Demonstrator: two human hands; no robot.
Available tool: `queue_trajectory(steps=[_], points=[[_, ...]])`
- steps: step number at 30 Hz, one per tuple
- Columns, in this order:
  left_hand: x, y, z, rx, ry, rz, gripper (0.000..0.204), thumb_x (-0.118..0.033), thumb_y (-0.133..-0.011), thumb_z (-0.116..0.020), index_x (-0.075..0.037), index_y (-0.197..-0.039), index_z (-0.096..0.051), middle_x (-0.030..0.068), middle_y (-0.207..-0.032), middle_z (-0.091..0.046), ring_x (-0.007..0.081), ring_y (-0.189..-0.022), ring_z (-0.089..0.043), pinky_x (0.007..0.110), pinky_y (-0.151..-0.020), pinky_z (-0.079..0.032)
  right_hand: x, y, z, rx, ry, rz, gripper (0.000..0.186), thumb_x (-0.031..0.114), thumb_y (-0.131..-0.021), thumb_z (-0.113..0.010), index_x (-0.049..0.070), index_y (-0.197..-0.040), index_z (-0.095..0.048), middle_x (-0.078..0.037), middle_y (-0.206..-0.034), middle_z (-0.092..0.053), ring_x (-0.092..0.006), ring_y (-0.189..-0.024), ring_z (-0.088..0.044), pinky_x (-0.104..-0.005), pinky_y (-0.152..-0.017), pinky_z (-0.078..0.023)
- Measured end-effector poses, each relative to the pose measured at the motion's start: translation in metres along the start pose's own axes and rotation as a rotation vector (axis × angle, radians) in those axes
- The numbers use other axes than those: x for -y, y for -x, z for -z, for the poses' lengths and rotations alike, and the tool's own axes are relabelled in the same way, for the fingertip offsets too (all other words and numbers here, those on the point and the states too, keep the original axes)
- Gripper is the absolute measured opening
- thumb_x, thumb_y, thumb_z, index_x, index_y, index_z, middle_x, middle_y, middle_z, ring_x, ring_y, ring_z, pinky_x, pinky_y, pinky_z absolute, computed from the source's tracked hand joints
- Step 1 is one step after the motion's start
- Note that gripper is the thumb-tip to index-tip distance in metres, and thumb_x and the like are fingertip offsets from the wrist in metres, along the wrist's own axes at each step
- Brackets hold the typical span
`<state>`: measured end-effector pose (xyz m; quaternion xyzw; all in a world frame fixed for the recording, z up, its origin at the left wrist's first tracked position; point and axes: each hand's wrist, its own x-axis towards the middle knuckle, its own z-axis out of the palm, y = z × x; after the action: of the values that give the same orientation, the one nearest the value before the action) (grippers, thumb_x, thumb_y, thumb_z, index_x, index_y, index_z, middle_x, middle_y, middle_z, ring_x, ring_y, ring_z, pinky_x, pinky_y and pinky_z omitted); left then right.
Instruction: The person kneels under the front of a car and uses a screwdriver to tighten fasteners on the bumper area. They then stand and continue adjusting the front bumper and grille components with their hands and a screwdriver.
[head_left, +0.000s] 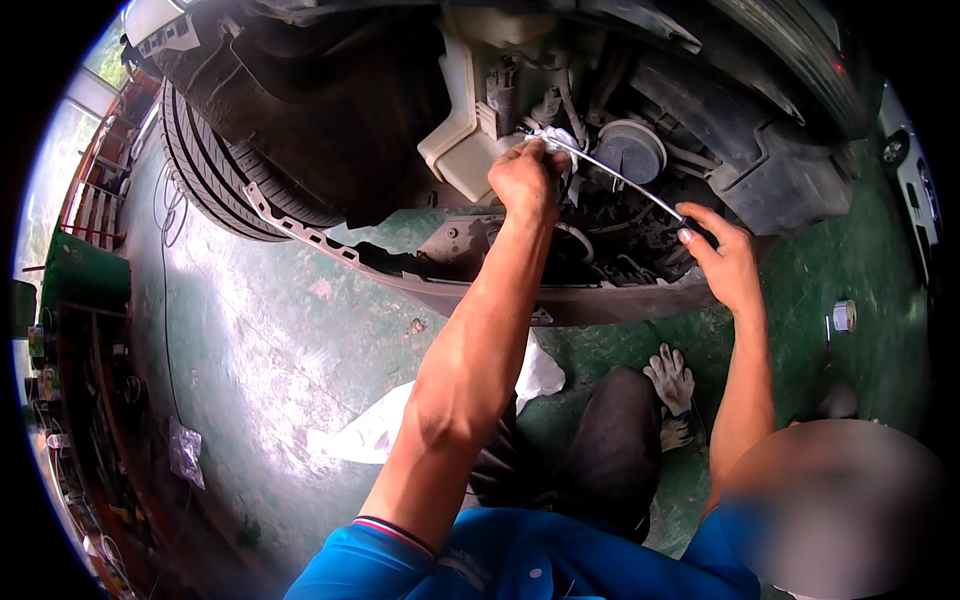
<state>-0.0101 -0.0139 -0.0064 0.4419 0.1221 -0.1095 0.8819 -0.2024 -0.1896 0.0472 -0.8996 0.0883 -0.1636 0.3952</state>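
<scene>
My left hand (524, 182) is closed at the underside of a car's front corner, its fingers gathered on a crumpled white cloth or sheet (552, 134). In my right hand (722, 258) is the dark handle of a long, thin screwdriver (630, 182). The silver shaft slants up and left, and its far end reaches the white material beside my left fingers. What the tip touches is hidden there. Left of my left hand sits a whitish plastic tank (462, 140). A round black part (632, 152) lies just beyond the screwdriver's shaft.
The bumper's lower edge (470, 296) crosses in front of me. A tyre (215, 170) stands at the left. Gloves (670, 380) lie by my knee, white sheeting (375, 428) on the green floor, and a small round can or roll (845, 316) at the right.
</scene>
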Motion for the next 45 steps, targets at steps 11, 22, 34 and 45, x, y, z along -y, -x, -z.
queue_trajectory(steps=[11, 22, 34, 45], points=[[-0.006, 0.005, 0.0, 0.023, -0.051, 0.012, 0.013, -0.005, -0.091, -0.056, 0.007, -0.095, -0.059, 0.01, -0.081, -0.062, 0.0212, -0.067, -0.066, 0.029, -0.056, -0.053, -0.005, -0.001, -0.012, 0.012, -0.055, 0.005, 0.032, 0.009, -0.085, -0.066, 0.003, -0.117, -0.064, -0.014, -0.106, -0.07, -0.0203, -0.093, -0.067, -0.0319, -0.084, -0.049], [-0.007, 0.004, 0.007, 0.074, -0.088, 0.01, 0.013, -0.005, -0.091, -0.054, 0.005, -0.097, -0.059, 0.0086, -0.082, -0.062, 0.0206, -0.068, -0.067, 0.029, -0.058, -0.053, 0.003, -0.005, -0.023, 0.03, 0.049, 0.011, 0.032, 0.006, -0.086, -0.065, -0.001, -0.117, -0.063, -0.013, -0.107, -0.07, -0.0191, -0.094, -0.066, -0.0302, -0.085, -0.049], [-0.004, 0.006, 0.009, 0.111, -0.082, -0.031, 0.017, -0.009, -0.092, -0.053, 0.006, -0.098, -0.058, 0.0086, -0.084, -0.061, 0.0208, -0.072, -0.066, 0.03, -0.062, -0.054, 0.015, -0.023, -0.009, 0.272, -0.432, -0.438, 0.032, 0.013, -0.091, -0.06, -0.002, -0.119, -0.061, -0.005, -0.073, -0.062, -0.0048, -0.05, -0.047, -0.0199, -0.046, -0.037], [-0.001, 0.0, 0.005, 0.087, -0.011, -0.014, 0.014, -0.007, -0.093, -0.052, 0.005, -0.092, -0.058, 0.0081, -0.076, -0.061, 0.0197, -0.064, -0.065, 0.027, -0.056, -0.051, 0.023, 0.002, -0.001, 0.102, -0.265, -0.269, 0.031, 0.008, -0.087, -0.064, 0.001, -0.118, -0.063, -0.001, -0.079, -0.062, -0.005, -0.063, -0.049, -0.0213, -0.056, -0.041]])
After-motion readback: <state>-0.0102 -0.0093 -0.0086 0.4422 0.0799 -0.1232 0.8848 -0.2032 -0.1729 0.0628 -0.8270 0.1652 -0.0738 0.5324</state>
